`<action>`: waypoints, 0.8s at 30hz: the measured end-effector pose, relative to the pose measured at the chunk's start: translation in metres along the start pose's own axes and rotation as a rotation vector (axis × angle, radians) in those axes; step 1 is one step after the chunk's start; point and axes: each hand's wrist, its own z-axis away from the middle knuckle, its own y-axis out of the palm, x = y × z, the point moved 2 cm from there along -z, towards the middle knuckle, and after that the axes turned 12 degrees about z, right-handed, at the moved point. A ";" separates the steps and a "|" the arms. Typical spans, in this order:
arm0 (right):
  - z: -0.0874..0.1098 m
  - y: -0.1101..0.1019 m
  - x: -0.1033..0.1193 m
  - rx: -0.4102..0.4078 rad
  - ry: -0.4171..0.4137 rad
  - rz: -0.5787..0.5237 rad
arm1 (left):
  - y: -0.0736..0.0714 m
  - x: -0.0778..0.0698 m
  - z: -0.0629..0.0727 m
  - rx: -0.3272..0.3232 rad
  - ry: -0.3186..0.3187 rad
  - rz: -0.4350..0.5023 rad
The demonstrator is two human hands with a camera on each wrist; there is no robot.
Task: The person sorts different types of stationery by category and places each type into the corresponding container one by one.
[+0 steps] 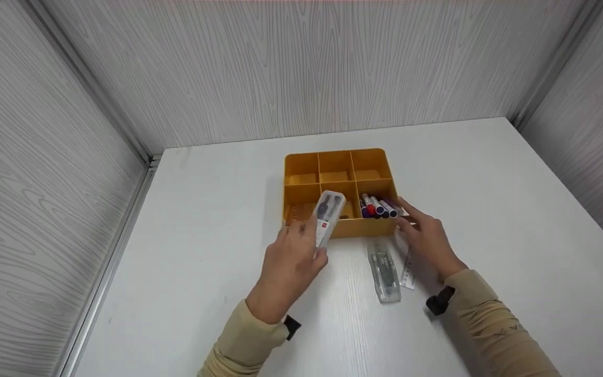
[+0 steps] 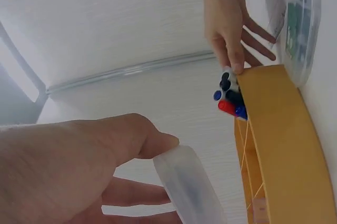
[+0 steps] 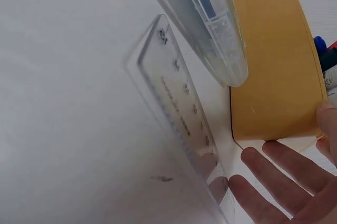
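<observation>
My left hand point(image 1: 293, 259) holds a slim clear plastic case point(image 1: 330, 209) with a drawing compass inside, tilted over the front of a yellow six-compartment organizer point(image 1: 361, 228). In the left wrist view the thumb and fingers grip the case point(image 2: 189, 187) from both sides. At the organizer's right front corner, my right hand point(image 1: 430, 241) has its thumb and index finger on the rim. Its other fingers point(image 3: 284, 179) spread outward beside the corner. Several capped markers point(image 1: 377, 205) lie in the front right compartment, close to that thumb.
In front of the organizer lies another clear case point(image 1: 384, 275), with a transparent ruler point(image 1: 409, 269) beside it, partly under the right hand. An orange-tinted item point(image 1: 296, 212) sits in the front left compartment. Wood-grain panels point(image 1: 306, 68) stand around the white table.
</observation>
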 end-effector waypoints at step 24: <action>0.000 -0.001 0.002 0.014 0.029 -0.006 | -0.009 0.057 -0.111 0.325 -0.304 -0.093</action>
